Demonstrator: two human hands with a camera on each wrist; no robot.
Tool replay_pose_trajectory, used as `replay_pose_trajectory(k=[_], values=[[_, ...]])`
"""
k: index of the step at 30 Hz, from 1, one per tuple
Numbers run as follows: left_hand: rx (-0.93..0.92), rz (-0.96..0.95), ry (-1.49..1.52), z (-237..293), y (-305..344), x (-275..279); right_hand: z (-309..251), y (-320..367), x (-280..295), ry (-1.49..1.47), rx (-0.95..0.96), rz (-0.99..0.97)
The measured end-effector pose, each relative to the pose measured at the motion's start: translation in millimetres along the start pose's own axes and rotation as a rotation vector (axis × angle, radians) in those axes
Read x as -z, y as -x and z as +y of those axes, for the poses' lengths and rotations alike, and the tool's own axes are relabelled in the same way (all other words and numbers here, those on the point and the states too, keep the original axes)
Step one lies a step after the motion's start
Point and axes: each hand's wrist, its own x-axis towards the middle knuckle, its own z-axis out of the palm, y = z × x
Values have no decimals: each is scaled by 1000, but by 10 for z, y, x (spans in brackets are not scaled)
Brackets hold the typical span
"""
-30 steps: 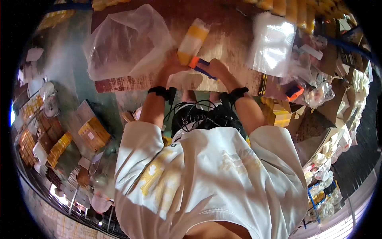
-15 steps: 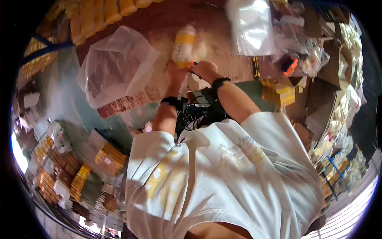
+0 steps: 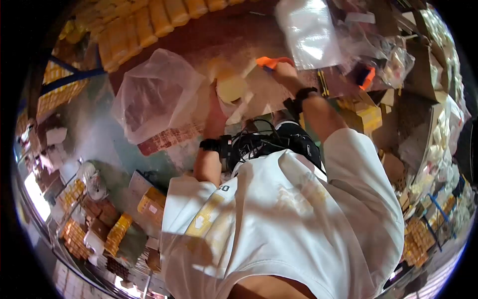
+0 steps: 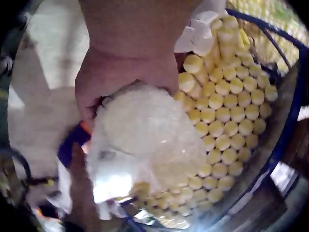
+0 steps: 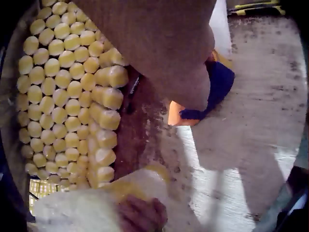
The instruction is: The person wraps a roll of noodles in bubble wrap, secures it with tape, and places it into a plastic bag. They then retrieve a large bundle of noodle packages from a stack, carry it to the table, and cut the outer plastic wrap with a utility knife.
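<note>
Since the earlier frame the wrapped bundle (image 3: 230, 87) has been tipped up from lying lengthwise on the table (image 3: 249, 30), so that its round end now faces the head camera just above the middle of the frame. The right hand (image 3: 288, 75) has drawn away from it toward the upper right. The left hand (image 3: 215, 110) grips the bundle from below. In the left wrist view its fingers (image 4: 91, 104) curl round the white crumpled wrapping, with the bundle filling the centre of that frame. The right hand holds an orange and blue cutter (image 3: 269, 62), which sticks out of its closed grip. In the right wrist view the cutter (image 5: 203, 99) shows under the hand at centre right, clear of the table, though the fingers themselves are hidden behind the hand. Cutter and bundle are apart, so the cutting at the bundle's end looks finished or paused. The wrap appears loose and rumpled there, yet it still covers the bundle, and nothing seems to have been taken out of it. A limp clear plastic bag (image 3: 154, 94) lies on the table just left of the bundle. Rows of yellow rolls (image 3: 144, 22) are stacked across the upper left.
</note>
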Motion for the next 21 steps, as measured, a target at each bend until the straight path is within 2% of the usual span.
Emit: replay_pose_trajectory(k=[1,3,4,6,7,8,9,10,12,13,15,16,18,20,21], values=[[-18,-138,106,-2,34,-70,152,-52,-45,12,53,22],[-578,-17,-675,-132,96,-56,291,-153,-124,37,154,67],[-630,4,-667,-174,130,-145,131,-108,17,-44,169,72],[-732,50,-653,-246,244,-437,-465,352,707,-190,201,83],[-751,83,-736,-272,432,-623,-790,707,1071,-400,318,57],[-760,158,-1073,-239,506,-685,-1090,1027,1347,-610,433,24],[-773,239,-1407,-206,578,-749,-1248,1150,1420,-626,594,-38],[-810,277,-1571,-217,576,-740,-1392,1255,1463,-641,751,-100],[-773,204,-1301,-274,469,-532,-1693,1528,1486,-531,668,-215],[-745,144,-1097,-304,403,-380,-1709,1525,1285,-371,780,-1],[-561,-15,-562,-333,254,-80,-1666,1399,830,-96,818,196],[-472,-61,-361,-353,189,60,-1704,1411,843,-87,819,184],[-394,-124,-258,-364,84,330,-1785,1435,873,-69,820,160],[-325,-147,-224,-300,85,414,-1854,1306,832,-265,707,-160],[-290,-146,-233,-242,156,401,-1894,1342,838,-220,695,-123]])
